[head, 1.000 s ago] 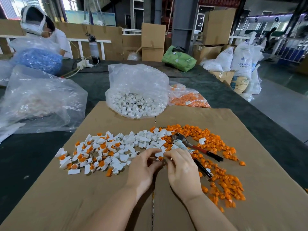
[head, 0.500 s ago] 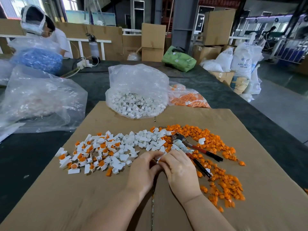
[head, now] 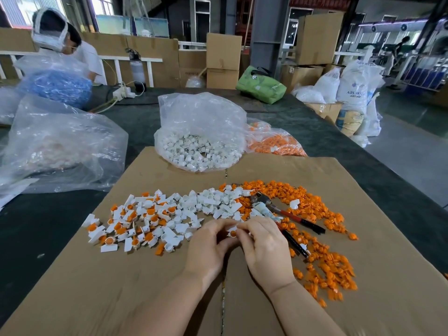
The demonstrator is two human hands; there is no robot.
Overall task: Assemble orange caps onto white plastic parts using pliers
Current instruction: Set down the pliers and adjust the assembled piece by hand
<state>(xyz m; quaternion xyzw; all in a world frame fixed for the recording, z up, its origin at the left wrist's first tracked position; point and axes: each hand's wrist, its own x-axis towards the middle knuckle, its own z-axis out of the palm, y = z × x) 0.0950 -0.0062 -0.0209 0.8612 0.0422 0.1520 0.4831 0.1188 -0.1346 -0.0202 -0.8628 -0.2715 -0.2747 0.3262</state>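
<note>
Cap going onto the white part between your fingertips

Since a second ago your left hand (head: 208,248) and right hand (head: 264,248) have edged back toward you a little, and an orange cap (head: 233,233) now shows under the white part (head: 232,228) pinched between them: both hands grasp that one piece, just above the cardboard (head: 363,299), so the cap looks started by hand but probably not pressed home. The pliers (head: 286,215) lie untouched just beyond your right hand, among the loose orange caps (head: 324,265). The part is small, glossy white, with the cap's round orange face toward you; finished pieces (head: 126,224) lie to your left
</note>
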